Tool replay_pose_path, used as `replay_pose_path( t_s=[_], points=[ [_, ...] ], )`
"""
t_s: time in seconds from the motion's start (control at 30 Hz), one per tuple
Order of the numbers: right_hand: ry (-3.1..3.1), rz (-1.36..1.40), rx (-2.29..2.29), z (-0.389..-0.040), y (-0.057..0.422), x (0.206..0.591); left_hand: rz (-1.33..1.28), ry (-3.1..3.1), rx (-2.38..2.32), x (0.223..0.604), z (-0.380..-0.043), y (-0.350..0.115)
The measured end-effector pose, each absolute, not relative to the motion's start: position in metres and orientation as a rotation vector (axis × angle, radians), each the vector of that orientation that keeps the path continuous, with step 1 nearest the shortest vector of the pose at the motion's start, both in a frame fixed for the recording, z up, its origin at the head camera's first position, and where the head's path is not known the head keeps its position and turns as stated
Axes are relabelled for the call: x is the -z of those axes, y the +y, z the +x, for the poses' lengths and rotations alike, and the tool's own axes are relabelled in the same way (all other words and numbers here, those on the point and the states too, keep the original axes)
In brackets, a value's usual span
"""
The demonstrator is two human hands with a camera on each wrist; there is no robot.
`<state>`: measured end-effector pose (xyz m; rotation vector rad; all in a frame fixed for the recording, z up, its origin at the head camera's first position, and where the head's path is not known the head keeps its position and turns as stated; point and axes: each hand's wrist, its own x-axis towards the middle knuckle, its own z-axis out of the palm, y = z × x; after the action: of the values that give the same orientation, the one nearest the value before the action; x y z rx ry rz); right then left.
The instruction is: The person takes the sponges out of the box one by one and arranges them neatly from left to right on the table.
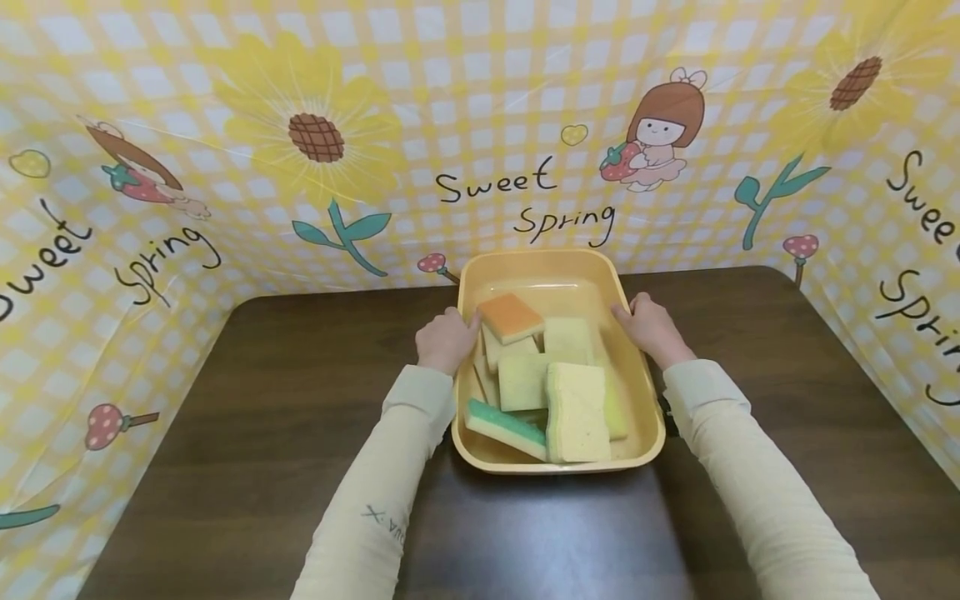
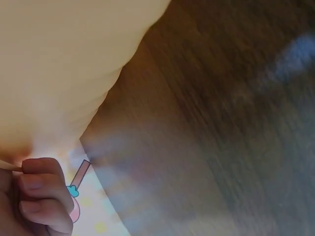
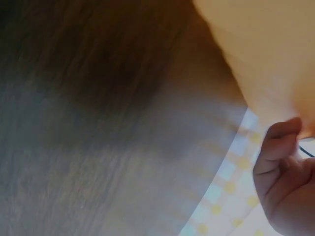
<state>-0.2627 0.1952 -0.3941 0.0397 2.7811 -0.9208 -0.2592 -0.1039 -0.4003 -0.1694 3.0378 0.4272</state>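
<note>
A yellow plastic basin (image 1: pixel 577 258) is held between both hands, its near side tipped toward the head camera. My left hand (image 1: pixel 447 340) grips its left rim; in the left wrist view, curled fingers (image 2: pixel 44 189) hook the edge beside the basin's pale outer wall (image 2: pixel 64 64). On the opposite rim my right hand (image 1: pixel 654 327) holds on, thumb over the edge. Inside lie several sponges: one orange-topped (image 1: pixel 512 313), one with a green layer (image 1: pixel 506 423), and pale yellow blocks, including a thick one (image 1: pixel 577 412) at the front.
Beneath the basin stretches a dark brown wooden table (image 1: pixel 315 417). A yellow checked cloth (image 1: pixel 420 83) printed with flowers and lettering hangs behind it and along both sides. Part of a small dark object (image 1: pixel 667 417) shows beside the basin's right wall.
</note>
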Motion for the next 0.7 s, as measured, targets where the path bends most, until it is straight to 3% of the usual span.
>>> replay_pose_path(
  t_s=[0.7],
  points=[
    [2.823, 0.007, 0.683, -0.2638, 0.1894, 0.3936, -0.232, 2.992, -0.6, 0.401, -0.2544, -0.1018]
  ],
)
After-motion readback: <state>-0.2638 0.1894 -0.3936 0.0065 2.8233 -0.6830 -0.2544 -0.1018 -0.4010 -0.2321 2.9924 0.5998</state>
